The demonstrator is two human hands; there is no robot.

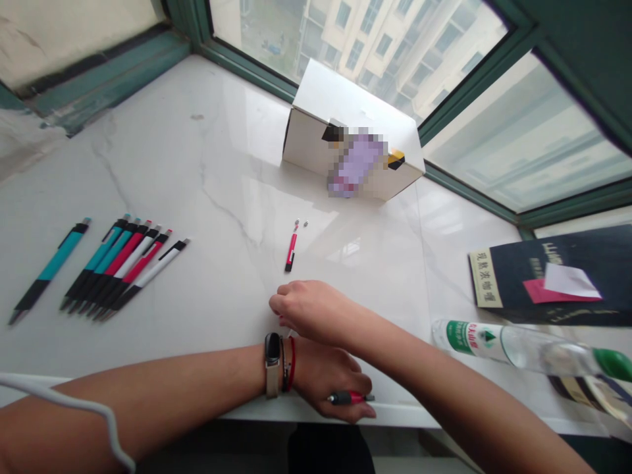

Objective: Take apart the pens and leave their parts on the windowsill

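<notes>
My left hand (330,378), with a watch and bracelets on its wrist, is closed around a red and black pen piece (349,397) at the table's front edge. Crossing above it from the right, my right hand (309,306) has its fingers curled near the left wrist; what they hold, if anything, is hidden. Beyond the right hand lies a red upper pen barrel (291,250) with a black end. Just past that barrel are two tiny silvery parts (305,224), too small to make out.
A row of pens (121,263) in teal, red and white lies left, with a separate teal pen (54,263) beside it. A white box (355,99) stands by the window. On the right are a dark packet (518,263), paper slips (573,281) and a lying water bottle (523,345).
</notes>
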